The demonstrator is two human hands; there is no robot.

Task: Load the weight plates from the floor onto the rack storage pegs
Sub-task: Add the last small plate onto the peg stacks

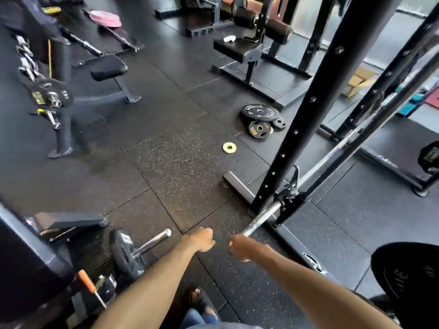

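Note:
Several weight plates lie on the rubber floor ahead: a large black plate [260, 112], a smaller black plate with a green hub [259, 129] leaning on it, a small black plate [278, 123] and a little yellow plate [229, 147] lying apart. At lower left a chrome storage peg [154, 241] carries one black plate [124, 254]. My left hand [202, 239] is a fist holding nothing. My right hand [242, 246] is blurred, just below the end of a barbell sleeve [261, 217]; its fingers are hidden.
The black rack upright [316, 103] rises on the right, its foot tube [237, 184] lying on the floor. A big black plate [408, 276] fills the lower right corner. Benches [108, 67] and a plate tree [51, 91] stand to the left. My sandalled foot [197, 298] is below.

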